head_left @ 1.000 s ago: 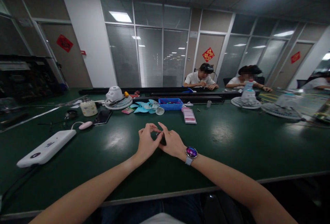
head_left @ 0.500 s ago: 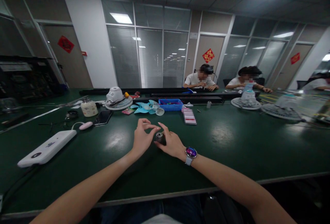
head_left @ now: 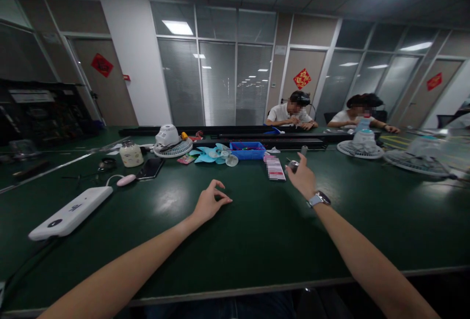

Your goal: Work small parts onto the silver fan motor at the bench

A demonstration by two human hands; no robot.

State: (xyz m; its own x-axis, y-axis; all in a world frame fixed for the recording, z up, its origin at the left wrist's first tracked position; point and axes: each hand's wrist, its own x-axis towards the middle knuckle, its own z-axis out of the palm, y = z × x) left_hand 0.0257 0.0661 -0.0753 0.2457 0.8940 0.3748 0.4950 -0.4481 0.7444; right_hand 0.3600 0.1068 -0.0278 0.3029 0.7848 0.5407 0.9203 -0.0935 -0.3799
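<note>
We could not make out the small grey part (head_left: 293,165) pinched in the right hand (head_left: 303,178); the fingers covered most of it. The contents of the blue tray (head_left: 247,150) were too small to tell. Both our forearms ran off the bottom edge.

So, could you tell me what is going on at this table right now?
A person sits at a green table. Their right hand, with a watch on the wrist, is lifted and reaches forward, holding a small metal cylinder in its fingertips, near a pink stack. Their left hand rests on the table with fingers loosely curled and nothing visible in it. Two other people sit across the table at the far side.
</note>
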